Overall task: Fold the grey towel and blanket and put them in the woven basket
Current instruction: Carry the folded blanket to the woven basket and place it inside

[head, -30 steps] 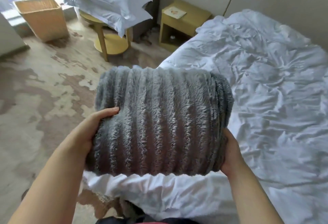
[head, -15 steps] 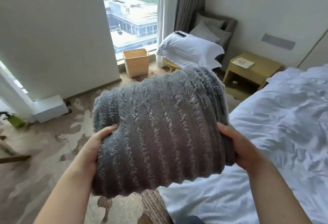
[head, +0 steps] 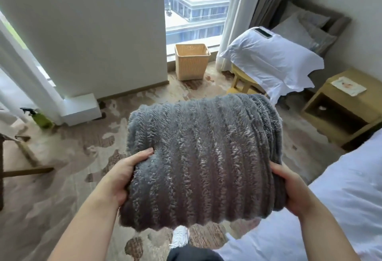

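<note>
Held up over patterned carpet: a folded grey blanket. Gripped at its left edge by the left hand, thumb pressed on top; clasped at its right edge by the right hand, curled round it. Well apart from the woven basket, upright on the floor by the window. Beside a white bed.

the blanket is plush, ribbed grey fleece — matt; at twelve o'clock the basket is tan wickerwork; the bedsheet at four o'clock is crumpled white cotton.
</note>
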A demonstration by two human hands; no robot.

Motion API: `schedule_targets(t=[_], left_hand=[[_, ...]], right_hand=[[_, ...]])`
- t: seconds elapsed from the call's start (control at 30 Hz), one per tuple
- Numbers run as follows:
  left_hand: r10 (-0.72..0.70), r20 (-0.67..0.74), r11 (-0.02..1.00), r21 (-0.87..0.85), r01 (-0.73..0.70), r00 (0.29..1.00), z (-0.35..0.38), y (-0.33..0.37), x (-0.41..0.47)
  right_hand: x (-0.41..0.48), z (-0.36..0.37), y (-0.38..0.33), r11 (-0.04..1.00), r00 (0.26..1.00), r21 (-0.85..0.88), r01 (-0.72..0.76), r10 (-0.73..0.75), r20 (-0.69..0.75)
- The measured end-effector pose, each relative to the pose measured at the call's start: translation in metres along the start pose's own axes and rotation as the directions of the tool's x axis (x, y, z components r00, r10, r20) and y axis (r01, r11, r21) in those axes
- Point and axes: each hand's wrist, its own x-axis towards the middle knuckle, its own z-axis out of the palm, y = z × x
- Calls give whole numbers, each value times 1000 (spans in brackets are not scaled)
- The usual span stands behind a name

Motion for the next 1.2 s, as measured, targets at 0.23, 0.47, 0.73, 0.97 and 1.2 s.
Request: schedule_targets(t=[0.23,0.47,0.73,0.97,1.2], left_hand=[[29,-97,999,32,-26,995,-12,126,65],[37,-94,998,53,-32,995,-30,225,160],[-15,-8,981,192,17,1000,-2,366,332],[-82,202,951,310,16,976,87,458,465],[-136,186,909,415,48,973,182,508,601]], right_hand=[[143,47,-64,1000,997,10,-23,22,68],[263,80,-110,1000,990,22,-8,5,142],[395,94,-179,999,992,28,45,-41,-120],[456,63,-225,965,939,252,79,13,-343],[582,-15,-270,939,897,322,116,40,-440]])
